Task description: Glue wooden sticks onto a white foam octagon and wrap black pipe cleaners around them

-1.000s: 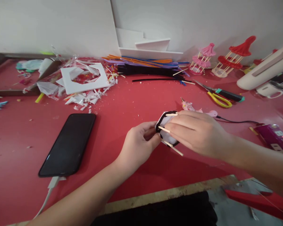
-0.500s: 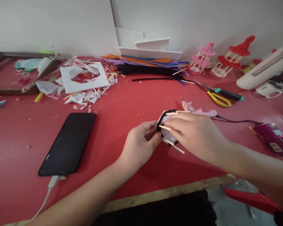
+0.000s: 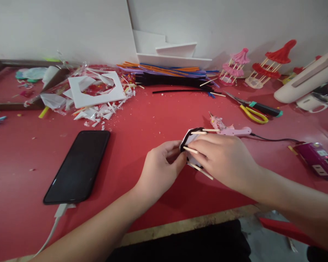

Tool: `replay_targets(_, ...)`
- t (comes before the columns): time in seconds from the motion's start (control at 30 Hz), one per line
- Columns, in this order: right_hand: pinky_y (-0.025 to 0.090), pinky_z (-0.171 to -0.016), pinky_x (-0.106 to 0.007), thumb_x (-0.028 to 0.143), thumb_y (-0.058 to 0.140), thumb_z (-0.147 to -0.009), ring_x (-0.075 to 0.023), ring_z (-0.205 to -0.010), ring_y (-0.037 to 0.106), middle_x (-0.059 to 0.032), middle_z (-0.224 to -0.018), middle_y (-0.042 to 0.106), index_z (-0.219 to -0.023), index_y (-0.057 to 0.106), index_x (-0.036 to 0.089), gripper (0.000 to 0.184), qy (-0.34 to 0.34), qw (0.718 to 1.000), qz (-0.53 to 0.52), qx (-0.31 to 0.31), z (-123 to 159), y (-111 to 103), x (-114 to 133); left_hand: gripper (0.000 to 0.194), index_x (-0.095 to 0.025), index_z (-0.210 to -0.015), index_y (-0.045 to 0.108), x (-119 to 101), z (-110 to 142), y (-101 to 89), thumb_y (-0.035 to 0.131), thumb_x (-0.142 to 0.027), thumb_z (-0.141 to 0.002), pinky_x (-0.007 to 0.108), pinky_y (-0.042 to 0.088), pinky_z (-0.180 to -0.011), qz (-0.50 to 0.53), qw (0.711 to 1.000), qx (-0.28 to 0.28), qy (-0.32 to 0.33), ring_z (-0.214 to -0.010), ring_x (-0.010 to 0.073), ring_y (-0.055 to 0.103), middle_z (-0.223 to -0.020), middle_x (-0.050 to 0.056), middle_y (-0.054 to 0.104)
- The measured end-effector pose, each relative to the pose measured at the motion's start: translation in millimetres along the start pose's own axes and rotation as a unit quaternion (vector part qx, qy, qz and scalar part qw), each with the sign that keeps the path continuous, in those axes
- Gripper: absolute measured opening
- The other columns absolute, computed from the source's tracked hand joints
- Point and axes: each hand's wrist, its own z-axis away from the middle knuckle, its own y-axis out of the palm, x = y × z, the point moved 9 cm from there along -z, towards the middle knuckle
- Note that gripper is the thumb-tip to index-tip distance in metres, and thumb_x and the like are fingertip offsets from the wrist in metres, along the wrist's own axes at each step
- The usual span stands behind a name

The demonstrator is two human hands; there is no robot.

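Note:
Between my hands, above the red table, is a tilted white foam base (image 3: 190, 137) edged with black fuzzy trim. Several short wooden sticks (image 3: 191, 149) stick out from it toward the right. My left hand (image 3: 161, 163) grips the base's left edge between thumb and fingers. My right hand (image 3: 221, 154) is closed at the base's inner face, its fingertips among the sticks; most of the base's right side is hidden behind it. Just beyond the right hand lies a pink glue gun (image 3: 236, 131) with a blob-covered nozzle end.
Left of my hands lies a black phone (image 3: 78, 165) on a white cable. Foam scraps and a cut-out white frame (image 3: 78, 96) lie behind it. Pipe cleaners (image 3: 169, 78) line the wall. Yellow-handled scissors (image 3: 253, 114), two small carousel-like models (image 3: 266, 69) and a purple power strip (image 3: 315, 158) are at right.
The base has tilted slightly, showing less of its inner face. My right fingers have shifted a little on it. Both hands stay in nearly the same place.

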Motion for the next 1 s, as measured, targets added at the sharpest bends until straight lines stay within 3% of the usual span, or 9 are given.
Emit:
replay_targets(0.2, 0.041, -0.064, -0.03, 0.014, 0.051, -0.094, -0.0177, -0.076, 0.062, -0.0034, -0.08, 0.068, -0.088, 0.069, 0.017, 0.019, -0.021, 0.998, -0.025, 0.051, 1.3, 7.8, 6.2, 0.024, -0.02, -0.106, 0.072, -5.6, 0.0, -4.2, 0.058, -0.018, -0.087, 0.029, 0.059, -0.079, -0.05, 0.999, -0.015, 0.011, -0.092, 0.0207, 0.075, -0.103, 0.002, 0.079)
replay_targets(0.33, 0.039, -0.061, -0.029, 0.011, 0.051, -0.093, -0.0157, -0.072, 0.061, -0.0045, -0.083, 0.069, -0.092, 0.068, 0.015, 0.018, -0.015, 1.0, -0.01, 0.012, 1.6, 3.6, 5.6, 0.027, -0.02, -0.111, 0.07, -5.4, 0.1, -5.8, 0.056, -0.017, -0.087, 0.029, 0.058, -0.081, -0.06, 0.998, -0.015, 0.011, -0.092, 0.0198, 0.074, -0.106, 0.003, 0.078)
replay_targets(0.6, 0.034, -0.056, -0.029, 0.013, 0.052, -0.093, -0.0149, -0.059, 0.056, -0.0007, -0.062, 0.059, -0.072, 0.06, 0.018, 0.023, -0.007, 0.992, 0.101, -0.073, 1.1, -8.1, 11.0, 0.02, -0.017, -0.107, 0.065, -4.0, -0.7, -6.3, 0.059, -0.02, -0.087, 0.029, 0.057, -0.084, -0.023, 0.999, -0.012, 0.021, -0.098, 0.0206, 0.073, -0.111, 0.008, 0.076)
replay_targets(0.8, 0.038, -0.059, -0.029, 0.027, 0.054, -0.096, -0.0165, -0.068, 0.064, -0.0042, -0.075, 0.071, -0.086, 0.069, 0.016, 0.021, 0.06, 0.993, 0.072, -0.072, 2.0, -11.3, -6.2, 0.015, -0.018, -0.103, 0.061, -4.5, -1.0, -0.8, 0.057, -0.02, -0.089, 0.03, 0.057, -0.085, 0.008, 1.0, 0.006, 0.025, -0.098, 0.0205, 0.073, -0.107, 0.008, 0.076)
replay_targets(1.0, 0.046, -0.071, -0.031, 0.026, 0.057, -0.094, -0.0188, -0.08, 0.068, -0.0054, -0.092, 0.075, -0.091, 0.071, 0.018, 0.016, 0.117, 0.991, 0.005, -0.068, 5.2, -6.5, -22.8, 0.01, -0.02, -0.098, 0.059, -0.3, -0.7, 2.9, 0.057, -0.021, -0.089, 0.029, 0.058, -0.079, -0.001, 1.0, 0.008, 0.003, -0.092, 0.0202, 0.075, -0.099, 0.005, 0.078)
